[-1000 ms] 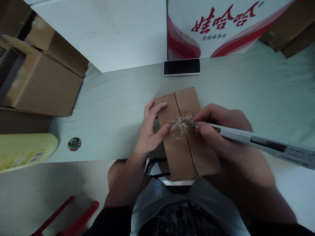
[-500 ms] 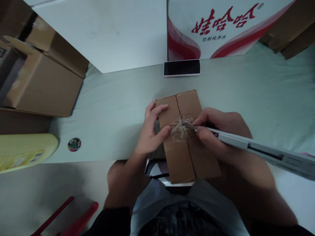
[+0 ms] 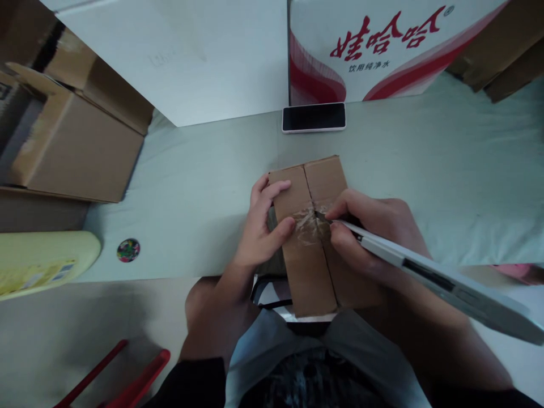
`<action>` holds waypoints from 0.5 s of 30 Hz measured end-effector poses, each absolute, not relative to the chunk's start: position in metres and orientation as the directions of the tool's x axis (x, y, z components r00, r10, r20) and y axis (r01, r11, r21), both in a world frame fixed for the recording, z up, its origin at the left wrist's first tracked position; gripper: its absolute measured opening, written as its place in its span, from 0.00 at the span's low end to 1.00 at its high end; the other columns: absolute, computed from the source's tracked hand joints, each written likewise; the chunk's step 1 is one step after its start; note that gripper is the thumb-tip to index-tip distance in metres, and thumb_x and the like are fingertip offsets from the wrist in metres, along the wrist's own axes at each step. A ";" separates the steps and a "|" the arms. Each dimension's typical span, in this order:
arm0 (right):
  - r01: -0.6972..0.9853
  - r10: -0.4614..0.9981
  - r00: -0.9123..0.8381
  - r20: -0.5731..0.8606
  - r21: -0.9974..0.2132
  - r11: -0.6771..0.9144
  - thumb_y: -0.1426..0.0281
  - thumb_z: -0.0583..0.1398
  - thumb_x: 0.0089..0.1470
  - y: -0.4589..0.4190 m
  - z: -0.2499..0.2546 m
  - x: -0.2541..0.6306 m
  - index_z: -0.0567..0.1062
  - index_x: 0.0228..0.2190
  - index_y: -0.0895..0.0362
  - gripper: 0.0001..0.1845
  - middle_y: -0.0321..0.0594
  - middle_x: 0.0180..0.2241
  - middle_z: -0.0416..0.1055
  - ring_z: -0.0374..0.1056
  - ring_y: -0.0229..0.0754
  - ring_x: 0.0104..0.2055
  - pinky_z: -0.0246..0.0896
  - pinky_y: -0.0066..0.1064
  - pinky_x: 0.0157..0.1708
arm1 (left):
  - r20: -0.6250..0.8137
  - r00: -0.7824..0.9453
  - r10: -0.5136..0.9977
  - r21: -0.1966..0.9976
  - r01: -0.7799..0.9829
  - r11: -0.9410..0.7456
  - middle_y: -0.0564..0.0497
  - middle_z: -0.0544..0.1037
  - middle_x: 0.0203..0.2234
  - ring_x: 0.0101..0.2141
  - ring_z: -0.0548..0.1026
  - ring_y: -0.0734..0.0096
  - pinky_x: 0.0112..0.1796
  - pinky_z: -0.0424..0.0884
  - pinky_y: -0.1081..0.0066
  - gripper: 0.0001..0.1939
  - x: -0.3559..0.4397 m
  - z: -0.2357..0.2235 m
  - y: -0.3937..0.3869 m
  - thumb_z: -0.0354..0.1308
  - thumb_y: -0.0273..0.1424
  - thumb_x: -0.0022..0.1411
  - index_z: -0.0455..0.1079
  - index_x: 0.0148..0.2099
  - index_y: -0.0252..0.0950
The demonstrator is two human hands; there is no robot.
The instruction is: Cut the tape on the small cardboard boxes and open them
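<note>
A small cardboard box [image 3: 304, 272] with a lengthwise seam between its flaps lies at the table's near edge, partly over my lap. Clear, wrinkled tape [image 3: 312, 229] crosses the seam at the middle. My left hand [image 3: 266, 226] grips the box's left side, with its thumb and a finger on top. In my right hand [image 3: 361, 226] is a pale-handled utility knife [image 3: 425, 269], pinched close to the blade. The blade tip meets the tape at the seam, and its handle slants away to the lower right.
A phone [image 3: 313, 118] lies beyond the box, before a white carton [image 3: 229, 62] and a red-and-white carton [image 3: 382, 56]. Cardboard boxes [image 3: 85, 141] stand at left. A yellow bottle [image 3: 42, 260] and a round colourful disc [image 3: 128, 250] are near the left edge.
My right hand has shifted slightly left, nearer the seam. The knife's handle end has swung down toward me, so it slants more steeply. My left hand and the box have stayed put.
</note>
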State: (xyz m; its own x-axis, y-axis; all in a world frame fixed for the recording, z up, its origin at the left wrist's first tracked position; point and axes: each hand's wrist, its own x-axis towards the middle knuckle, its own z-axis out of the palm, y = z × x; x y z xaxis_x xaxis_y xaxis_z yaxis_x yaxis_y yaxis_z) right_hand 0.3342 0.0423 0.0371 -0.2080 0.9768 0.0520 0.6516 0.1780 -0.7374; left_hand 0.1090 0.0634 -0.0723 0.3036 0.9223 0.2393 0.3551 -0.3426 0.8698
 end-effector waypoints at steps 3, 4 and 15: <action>0.629 0.975 -0.215 0.057 -0.756 0.183 0.68 0.57 0.51 0.041 0.036 0.336 0.70 0.27 0.52 0.03 0.30 0.16 0.65 0.58 0.34 0.17 0.50 0.29 0.22 | 0.246 0.309 0.919 0.871 0.346 -0.350 0.42 0.63 0.69 0.74 0.58 0.39 0.71 0.62 0.39 0.35 0.109 -0.073 0.063 0.55 0.62 0.69 0.62 0.69 0.51; 0.619 0.975 -0.212 0.065 -0.763 0.185 0.68 0.57 0.52 0.040 0.036 0.337 0.70 0.27 0.52 0.03 0.30 0.16 0.65 0.57 0.34 0.17 0.50 0.29 0.22 | 0.248 0.314 0.916 0.870 0.343 -0.353 0.42 0.63 0.69 0.74 0.58 0.39 0.72 0.62 0.40 0.35 0.109 -0.073 0.063 0.55 0.62 0.69 0.62 0.69 0.51; 0.595 0.980 -0.189 0.055 -0.788 0.159 0.68 0.58 0.53 0.038 0.033 0.336 0.70 0.28 0.52 0.03 0.31 0.17 0.66 0.57 0.35 0.18 0.50 0.30 0.22 | 0.242 0.310 0.919 0.871 0.349 -0.347 0.42 0.62 0.70 0.75 0.57 0.43 0.72 0.62 0.43 0.32 0.112 -0.068 0.060 0.53 0.60 0.71 0.62 0.70 0.52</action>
State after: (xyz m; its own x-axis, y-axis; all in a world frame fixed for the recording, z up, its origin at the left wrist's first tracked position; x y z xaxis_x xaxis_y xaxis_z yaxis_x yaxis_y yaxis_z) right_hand 0.3362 0.0381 0.0326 -0.1892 0.9804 0.0554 0.5945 0.1593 -0.7881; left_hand 0.1122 0.0598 -0.0680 0.3104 0.9194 0.2417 0.3488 -0.3467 0.8707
